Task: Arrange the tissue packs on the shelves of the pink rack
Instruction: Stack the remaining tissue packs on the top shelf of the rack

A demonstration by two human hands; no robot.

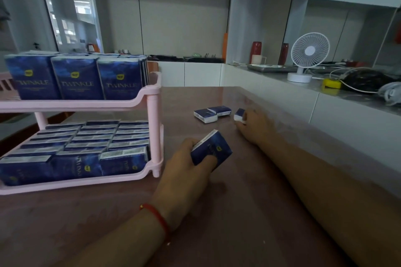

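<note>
The left hand (186,158) grips one tissue pack (213,149) beside the pink rack (152,101). The right hand (253,125) pinches another pack (239,114) near two loose packs (211,113) on the table (249,212).

The pink rack (138,102) is cut off by the left edge of the view on both shelves, so its left posts and the number of packs on that side cannot be told. On the top shelf, the front row of tissue packs (78,80) hides the rows behind. Small print under the brand name is too blurred to read.

The pack (239,114) under the right hand (255,125) shows one end only; fingers cover the rest. The left hand (186,162) covers the near edge of its pack (213,149).

Items on the far counter (184,58) are too small to identify. The bundle beside the fan (309,51) runs off the right edge.
</note>
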